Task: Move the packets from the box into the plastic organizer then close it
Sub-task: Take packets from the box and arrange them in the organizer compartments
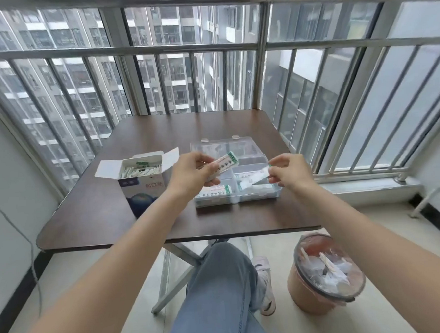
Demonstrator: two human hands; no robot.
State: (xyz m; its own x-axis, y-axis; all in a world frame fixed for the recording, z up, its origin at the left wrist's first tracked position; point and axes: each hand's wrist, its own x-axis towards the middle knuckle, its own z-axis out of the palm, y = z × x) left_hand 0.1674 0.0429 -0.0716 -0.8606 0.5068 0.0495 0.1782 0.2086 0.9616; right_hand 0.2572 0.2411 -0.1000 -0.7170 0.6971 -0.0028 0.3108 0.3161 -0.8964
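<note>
An open white and blue box (143,186) stands on the left of the table, with several white packets (139,170) inside it. To its right lies a clear plastic organizer (256,195) with its lid (223,147) laid back; packets lie in its front compartments (212,191). My left hand (192,172) grips a small bundle of white and green packets (225,163) above the organizer's left side. My right hand (288,171) pinches the end of a single packet (254,179), which slants down over the right front compartment.
The dark brown folding table (165,221) stands against a barred balcony railing (206,48). A pink bin (323,273) with paper scraps sits on the floor at the right. My crossed legs in jeans (221,289) are under the table's front edge. A cable (19,230) hangs at the left.
</note>
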